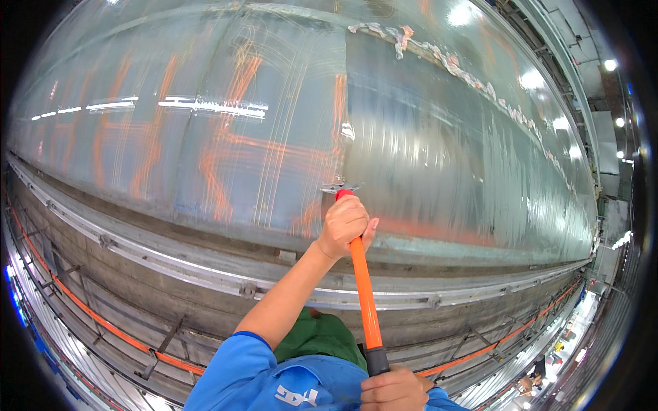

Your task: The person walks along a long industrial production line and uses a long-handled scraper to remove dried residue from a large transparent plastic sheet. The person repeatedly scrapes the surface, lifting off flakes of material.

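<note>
Both of my hands are closed around one long-handled scraper [364,291] with an orange shaft and a dark grip at its lower end. My left hand [345,222] grips it high up, just below the red collar, with the thumb to the right. My right hand [394,390] wraps the dark grip close to my body, partly cut off by the lower edge. The metal scraper head [343,186] lies against a large glossy panel [260,157], at the border between an orange-streaked left part and a duller, streaky right part. Whether the blade bites into a layer cannot be made out.
A crumpled strip of peeled film [452,65] runs across the panel's upper right. Along its near side lie a metal rail [185,266] and a ledge. An orange guardrail [171,359] stands behind me. A person [539,368] shows far off at lower right.
</note>
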The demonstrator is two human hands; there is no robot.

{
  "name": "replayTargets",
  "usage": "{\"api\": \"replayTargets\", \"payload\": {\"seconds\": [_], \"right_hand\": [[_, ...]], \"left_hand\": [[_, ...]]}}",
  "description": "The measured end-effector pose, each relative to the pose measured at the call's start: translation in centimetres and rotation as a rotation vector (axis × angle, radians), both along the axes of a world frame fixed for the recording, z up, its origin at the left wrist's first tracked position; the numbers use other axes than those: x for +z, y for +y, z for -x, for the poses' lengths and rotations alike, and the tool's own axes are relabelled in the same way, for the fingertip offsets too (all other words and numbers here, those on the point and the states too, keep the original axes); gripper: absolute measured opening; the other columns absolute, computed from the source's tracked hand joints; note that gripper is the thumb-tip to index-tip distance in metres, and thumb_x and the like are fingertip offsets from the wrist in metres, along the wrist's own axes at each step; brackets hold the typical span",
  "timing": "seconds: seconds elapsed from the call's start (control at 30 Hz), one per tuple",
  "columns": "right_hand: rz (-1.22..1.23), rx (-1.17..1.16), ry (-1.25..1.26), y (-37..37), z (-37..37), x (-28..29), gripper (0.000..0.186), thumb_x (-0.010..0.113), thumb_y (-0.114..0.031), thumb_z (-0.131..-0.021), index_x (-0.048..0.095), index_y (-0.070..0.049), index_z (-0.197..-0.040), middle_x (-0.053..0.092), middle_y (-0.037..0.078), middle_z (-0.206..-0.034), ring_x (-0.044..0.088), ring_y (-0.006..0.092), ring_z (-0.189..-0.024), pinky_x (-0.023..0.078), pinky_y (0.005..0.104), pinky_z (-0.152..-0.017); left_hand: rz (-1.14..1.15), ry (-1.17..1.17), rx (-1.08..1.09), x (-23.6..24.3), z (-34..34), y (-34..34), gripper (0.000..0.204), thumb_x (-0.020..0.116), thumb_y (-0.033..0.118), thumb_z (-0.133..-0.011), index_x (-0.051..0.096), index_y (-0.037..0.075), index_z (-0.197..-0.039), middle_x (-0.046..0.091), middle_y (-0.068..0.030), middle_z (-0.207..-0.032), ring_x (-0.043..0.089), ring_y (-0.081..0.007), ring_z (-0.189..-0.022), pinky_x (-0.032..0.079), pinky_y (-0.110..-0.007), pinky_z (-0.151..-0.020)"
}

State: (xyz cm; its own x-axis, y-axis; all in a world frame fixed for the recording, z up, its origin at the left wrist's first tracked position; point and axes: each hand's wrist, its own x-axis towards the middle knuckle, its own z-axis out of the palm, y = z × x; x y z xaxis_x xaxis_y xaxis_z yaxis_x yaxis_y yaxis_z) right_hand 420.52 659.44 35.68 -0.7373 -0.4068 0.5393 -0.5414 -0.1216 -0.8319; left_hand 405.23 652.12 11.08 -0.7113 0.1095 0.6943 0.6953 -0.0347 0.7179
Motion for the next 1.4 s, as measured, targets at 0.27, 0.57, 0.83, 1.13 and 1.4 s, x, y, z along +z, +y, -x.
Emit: {"api": "replayTargets", "payload": {"seconds": [0.27,0.57,0.83,1.13,1.4], "right_hand": [[0.053,-0.059,0.093,1.5,15.2,-1.7,0.022,0.068,-0.013,-0.084,0.059,-0.003,-0.067,0.066,0.015,-0.069,0.065,0.0255,-0.056,0.060,0.0436,-0.060],[0.017,-0.405,0.120,2.1,32.2,-3.2,0.027,0.068,-0.005,-0.090,0.054,-0.006,-0.066,0.060,0.007,-0.061,0.058,0.0214,-0.051,0.056,0.0408,-0.058],[0.094,-0.594,0.235,3.1,36.1,-2.4,0.034,0.065,-0.006,-0.089,0.041,-0.007,-0.065,0.050,0.004,-0.052,0.045,0.0166,-0.043,0.043,0.0353,-0.047],[-0.001,-0.464,0.000,0.3,5.9,2.3,0.028,0.068,-0.004,-0.088,0.055,-0.006,-0.062,0.058,0.007,-0.058,0.058,0.0218,-0.049,0.056,0.0400,-0.057],[0.009,-0.331,-0.055,-3.8,-13.2,2.7,0.025,0.068,-0.001,-0.086,0.054,-0.006,-0.066,0.058,0.007,-0.061,0.057,0.0242,-0.050,0.056,0.0433,-0.057]], "left_hand": [[-0.003,0.024,0.044,-0.4,15.8,2.6,0.034,0.076,-0.005,-0.080,0.049,0.006,-0.062,0.052,-0.0066,-0.062,0.053,-0.0274,-0.059,0.045,-0.040,-0.060],[-0.031,0.130,0.119,-2.4,36.4,5.7,0.036,0.076,-0.001,-0.082,0.047,0.006,-0.062,0.050,-0.0085,-0.063,0.050,-0.0302,-0.058,0.042,-0.041,-0.057],[0.089,0.119,0.039,0.6,37.6,5.8,0.032,0.078,0.007,-0.087,0.052,0.006,-0.068,0.053,-0.0099,-0.070,0.056,-0.0301,-0.066,0.046,-0.041,-0.063],[0.112,-0.074,-0.085,3.2,6.1,1.2,0.036,0.082,0.010,-0.083,0.051,0.006,-0.064,0.054,-0.0073,-0.069,0.055,-0.0289,-0.068,0.047,-0.041,-0.066],[0.132,-0.027,-0.070,1.5,-12.8,-3.4,0.032,0.077,-0.003,-0.080,0.051,0.005,-0.062,0.054,-0.0090,-0.065,0.055,-0.0302,-0.060,0.048,-0.041,-0.062]]}}
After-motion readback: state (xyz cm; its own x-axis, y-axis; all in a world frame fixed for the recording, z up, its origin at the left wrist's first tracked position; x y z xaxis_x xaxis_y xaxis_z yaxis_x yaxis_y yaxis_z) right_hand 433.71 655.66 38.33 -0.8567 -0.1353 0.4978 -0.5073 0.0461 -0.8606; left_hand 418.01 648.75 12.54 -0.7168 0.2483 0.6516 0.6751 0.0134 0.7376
